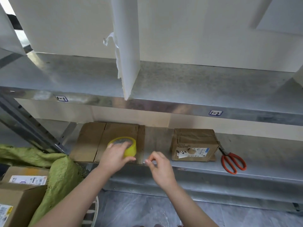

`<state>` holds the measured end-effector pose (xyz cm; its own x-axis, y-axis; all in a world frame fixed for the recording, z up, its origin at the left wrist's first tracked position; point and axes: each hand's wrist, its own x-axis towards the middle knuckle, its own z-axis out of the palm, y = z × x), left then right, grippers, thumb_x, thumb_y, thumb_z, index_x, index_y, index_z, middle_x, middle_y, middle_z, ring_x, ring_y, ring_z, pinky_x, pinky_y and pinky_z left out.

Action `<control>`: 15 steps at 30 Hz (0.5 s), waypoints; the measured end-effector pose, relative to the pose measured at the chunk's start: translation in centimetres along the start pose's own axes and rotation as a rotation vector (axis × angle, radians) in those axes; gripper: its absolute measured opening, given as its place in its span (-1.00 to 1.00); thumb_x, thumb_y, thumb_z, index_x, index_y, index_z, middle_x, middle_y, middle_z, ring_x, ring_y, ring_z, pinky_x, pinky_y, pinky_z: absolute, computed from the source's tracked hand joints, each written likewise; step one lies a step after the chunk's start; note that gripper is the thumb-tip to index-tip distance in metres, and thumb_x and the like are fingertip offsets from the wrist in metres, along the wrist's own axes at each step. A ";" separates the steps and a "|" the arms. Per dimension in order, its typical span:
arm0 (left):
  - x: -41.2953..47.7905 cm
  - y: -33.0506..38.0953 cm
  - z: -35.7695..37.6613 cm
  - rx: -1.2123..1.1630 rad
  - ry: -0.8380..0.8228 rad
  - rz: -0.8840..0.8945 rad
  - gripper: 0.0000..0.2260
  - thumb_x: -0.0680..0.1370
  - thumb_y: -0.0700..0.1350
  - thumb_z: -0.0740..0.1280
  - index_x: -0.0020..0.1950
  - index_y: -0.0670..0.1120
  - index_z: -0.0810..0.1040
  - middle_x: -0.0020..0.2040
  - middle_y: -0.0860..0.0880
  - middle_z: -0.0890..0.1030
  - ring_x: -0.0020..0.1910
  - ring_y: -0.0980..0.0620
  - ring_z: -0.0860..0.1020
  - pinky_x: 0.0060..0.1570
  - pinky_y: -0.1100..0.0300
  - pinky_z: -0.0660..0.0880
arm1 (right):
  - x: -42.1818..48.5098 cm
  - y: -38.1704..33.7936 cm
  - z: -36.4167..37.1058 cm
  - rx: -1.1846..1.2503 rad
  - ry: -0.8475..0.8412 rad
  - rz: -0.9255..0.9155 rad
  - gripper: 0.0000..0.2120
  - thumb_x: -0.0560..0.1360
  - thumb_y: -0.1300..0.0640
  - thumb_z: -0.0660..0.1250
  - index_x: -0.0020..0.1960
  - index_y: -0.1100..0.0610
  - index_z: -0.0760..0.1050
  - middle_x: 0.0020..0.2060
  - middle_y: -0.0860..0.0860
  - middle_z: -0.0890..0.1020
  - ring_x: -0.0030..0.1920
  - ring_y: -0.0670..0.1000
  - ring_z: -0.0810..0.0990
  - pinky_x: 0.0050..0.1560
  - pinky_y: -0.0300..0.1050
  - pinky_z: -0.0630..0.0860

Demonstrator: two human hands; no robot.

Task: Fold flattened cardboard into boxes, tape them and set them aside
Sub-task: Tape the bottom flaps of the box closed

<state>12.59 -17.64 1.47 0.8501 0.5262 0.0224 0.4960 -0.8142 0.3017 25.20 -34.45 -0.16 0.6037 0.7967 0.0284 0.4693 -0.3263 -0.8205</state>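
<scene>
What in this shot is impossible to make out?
Head view, right hand: whether it pinches a tape end; too fine to see.
Head view, tape roll: near side covered by the left hand.
Head view, label on the cardboard bundle: print too small, blurred.

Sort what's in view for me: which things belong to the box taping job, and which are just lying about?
Job: yellow tape roll, gripped by the left hand; flattened cardboard under it; bundled cardboard stack; red scissors.
Lying about: green cloth; labelled boxes at lower left; white boards on the upper shelf.
</scene>
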 end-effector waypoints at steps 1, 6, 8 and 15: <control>0.3 -0.3 0.2 -0.004 0.020 -0.002 -0.32 0.37 0.40 0.27 0.34 0.00 0.43 0.26 -0.01 0.56 0.28 -0.04 0.48 0.26 0.07 0.31 | 0.0 -0.2 0.2 0.000 0.009 0.027 -0.82 0.52 0.08 0.36 -0.22 0.04 0.42 -0.25 -0.09 0.52 -0.19 -0.10 0.48 -0.09 -0.15 0.39; 2.1 -0.2 2.1 0.083 0.051 0.109 -0.37 0.31 0.28 0.41 0.27 -0.04 0.51 0.10 -0.04 0.64 0.12 -0.07 0.59 0.20 0.02 0.41 | 2.2 1.4 0.2 0.092 0.076 0.282 -0.81 0.55 0.04 0.34 -0.18 0.10 0.46 -0.33 -0.05 0.61 -0.24 -0.03 0.59 -0.10 -0.07 0.50; 2.7 -0.5 3.1 0.096 0.062 0.104 -0.39 0.29 0.26 0.44 0.22 -0.04 0.53 0.02 -0.04 0.66 0.03 -0.07 0.63 0.12 -0.02 0.49 | 3.3 2.0 0.6 0.043 0.053 0.309 -0.82 0.57 0.04 0.32 -0.17 0.10 0.46 -0.31 -0.03 0.63 -0.24 -0.02 0.60 -0.14 -0.09 0.50; 3.5 -1.7 5.8 0.004 -0.036 0.069 -0.48 0.46 0.29 0.21 0.31 0.03 0.44 0.03 0.02 0.61 0.02 -0.04 0.58 0.07 0.00 0.48 | 7.0 4.6 1.8 -0.247 -0.103 0.430 -0.82 0.57 -0.07 0.27 -0.07 0.04 0.48 -0.19 0.01 0.62 -0.09 0.09 0.62 -0.17 -0.14 0.44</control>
<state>15.70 -15.84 -4.50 0.8881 0.4595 0.0086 0.4366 -0.8494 0.2964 30.44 -29.47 -4.79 0.7152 0.6055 -0.3492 0.3377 -0.7368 -0.5858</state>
